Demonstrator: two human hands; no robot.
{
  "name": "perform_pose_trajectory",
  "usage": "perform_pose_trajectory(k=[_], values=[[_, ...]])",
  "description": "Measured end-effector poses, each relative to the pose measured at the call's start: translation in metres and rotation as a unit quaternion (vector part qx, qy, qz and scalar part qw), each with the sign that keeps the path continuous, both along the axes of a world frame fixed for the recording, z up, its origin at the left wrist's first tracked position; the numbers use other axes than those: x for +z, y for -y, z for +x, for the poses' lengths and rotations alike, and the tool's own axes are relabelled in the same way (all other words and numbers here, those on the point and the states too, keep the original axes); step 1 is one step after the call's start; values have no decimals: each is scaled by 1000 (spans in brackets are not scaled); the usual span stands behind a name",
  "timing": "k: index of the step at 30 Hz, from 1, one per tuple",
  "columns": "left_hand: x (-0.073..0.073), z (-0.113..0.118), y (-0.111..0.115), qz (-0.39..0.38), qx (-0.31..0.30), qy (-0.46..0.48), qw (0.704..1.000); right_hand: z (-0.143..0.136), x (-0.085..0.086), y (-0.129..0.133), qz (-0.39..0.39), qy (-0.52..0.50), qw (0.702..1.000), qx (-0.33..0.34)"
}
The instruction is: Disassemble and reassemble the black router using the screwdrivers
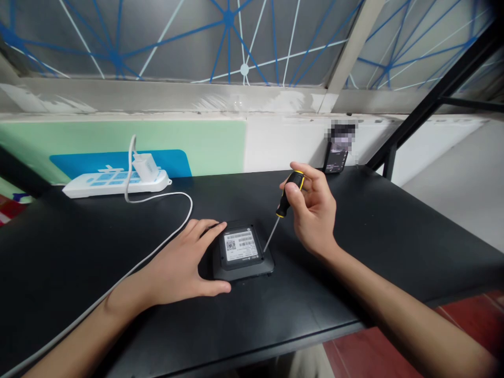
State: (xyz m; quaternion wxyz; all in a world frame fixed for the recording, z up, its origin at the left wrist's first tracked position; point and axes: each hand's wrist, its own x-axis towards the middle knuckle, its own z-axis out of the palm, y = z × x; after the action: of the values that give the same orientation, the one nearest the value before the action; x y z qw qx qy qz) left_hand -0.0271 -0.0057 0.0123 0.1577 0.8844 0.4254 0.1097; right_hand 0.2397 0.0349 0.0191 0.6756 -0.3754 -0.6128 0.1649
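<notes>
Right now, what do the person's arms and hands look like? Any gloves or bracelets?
The left hand and right hand are bare: no gloves, and I can't see any rings. The left forearm and right forearm show no sleeves, watches or bracelets. Higher up is out of view.

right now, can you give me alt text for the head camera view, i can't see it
A person's right hand holds a black-and-yellow screwdriver, its tip at the right side of a labelled black device, while the left hand spans the device's left side. Behind on the black table are a white power strip with a plugged-in charger and an upright phone.
</notes>
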Motion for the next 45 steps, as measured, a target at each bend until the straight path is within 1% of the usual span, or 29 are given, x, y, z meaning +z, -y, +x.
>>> perform_pose_trajectory(k=[7,14,19,24,28,31,33,35,40,42,45], values=[[1,2,0,-13,5,-20,1000,-1,-2,4,2,11,1000,15],[0,0,0,0,3,2,1000,-1,-8,9,7,47,998,41],[0,1,0,-3,4,-7,1000,-1,-4,10,12,29,996,79],[1,2,0,-12,7,-17,1000,-2,0,10,2,14,998,68],[0,1,-1,-15,3,-21,1000,-1,-1,12,-8,-2,993,117],[0,-1,0,-12,0,-22,1000,-2,-3,11,-11,-11,991,133],[-1,-1,0,-7,-1,-20,1000,-2,-4,10,-9,-12,991,135],[-1,-1,0,-4,-2,-20,1000,-2,-4,9,-9,-8,992,123],[-2,-1,-1,-6,1,-22,1000,-2,0,8,-16,21,999,47],[-3,-1,-1,-4,2,-22,1000,-2,1,9,-13,16,998,54],[-2,-1,-1,-6,2,-25,1000,-1,2,9,-12,-5,994,109]])
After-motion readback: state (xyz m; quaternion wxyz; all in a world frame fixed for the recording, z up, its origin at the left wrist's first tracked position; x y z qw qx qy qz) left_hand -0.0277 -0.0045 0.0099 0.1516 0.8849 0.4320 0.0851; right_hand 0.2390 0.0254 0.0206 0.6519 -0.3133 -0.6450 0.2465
